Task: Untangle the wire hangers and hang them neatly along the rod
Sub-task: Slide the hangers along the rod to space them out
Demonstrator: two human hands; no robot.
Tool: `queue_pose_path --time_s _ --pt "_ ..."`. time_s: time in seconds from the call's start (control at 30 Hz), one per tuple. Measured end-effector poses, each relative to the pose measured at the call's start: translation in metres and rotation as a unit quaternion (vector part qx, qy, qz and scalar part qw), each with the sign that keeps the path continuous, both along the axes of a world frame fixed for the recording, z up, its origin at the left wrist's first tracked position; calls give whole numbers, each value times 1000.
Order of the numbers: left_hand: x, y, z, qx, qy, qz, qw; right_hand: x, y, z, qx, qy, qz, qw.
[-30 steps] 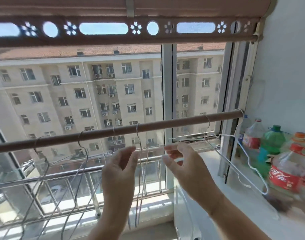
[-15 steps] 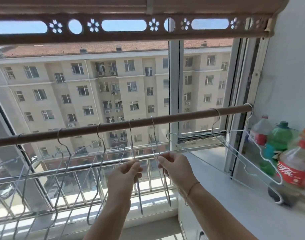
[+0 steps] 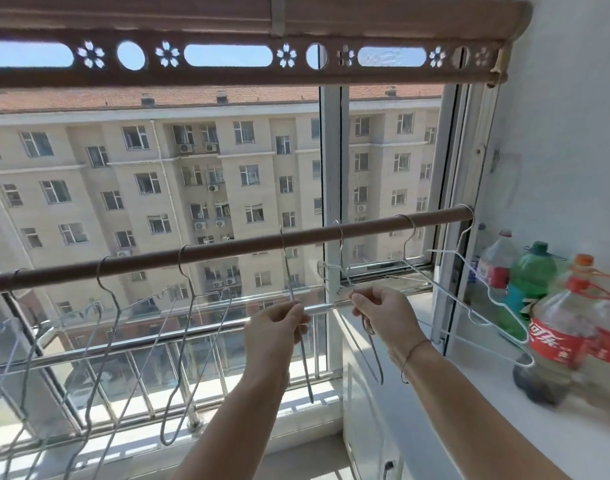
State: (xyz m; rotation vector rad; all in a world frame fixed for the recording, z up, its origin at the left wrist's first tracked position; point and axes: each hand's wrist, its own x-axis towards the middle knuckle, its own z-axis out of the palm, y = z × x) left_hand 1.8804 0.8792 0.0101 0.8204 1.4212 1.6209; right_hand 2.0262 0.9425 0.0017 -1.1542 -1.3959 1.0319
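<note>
Looking down from the head camera, we see a brown rod that runs across the window, lower at its left end and higher at its right end near the wall. Several wire hangers hang along it by their hooks.

Our left hand is closed in a pinch around the neck of one grey hanger, whose hook sits on the rod near its middle; the hanger's thin body goes down below the hand. Our right hand pinches a second hanger, which is hooked on the rod just to the right of the first one. Its wire loop hangs under the hand. The two hands are near each other but apart.

Towards the left end of the rod, more grey hangers hang tilted, and their wires cross one another. At the right end, a white hanger hangs from the rod tip and leans out to the bottles. These plastic bottles stand on the white sill by the wall; they are a little blurred.
</note>
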Motion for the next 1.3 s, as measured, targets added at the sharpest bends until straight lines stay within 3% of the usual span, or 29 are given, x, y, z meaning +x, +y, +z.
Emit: queue_pose_path --time_s 0.43,0.67,0.87,1.17,1.3 --pt "-3 5 -9 -3 5 7 1000 7 10 -6 4 -14 -6 1000" --pt "-23 -22 -20 2 59 35 998 3 -15 0 128 -101 -90 982" --pt "-52 -65 -8 67 85 100 989 -43 -57 15 221 -86 10 971" --pt "-141 -106 -3 113 203 241 942 -125 -93 6 147 -68 156 974" --pt "-178 -112 -11 77 192 234 950 -159 -96 -8 78 -74 145 984"
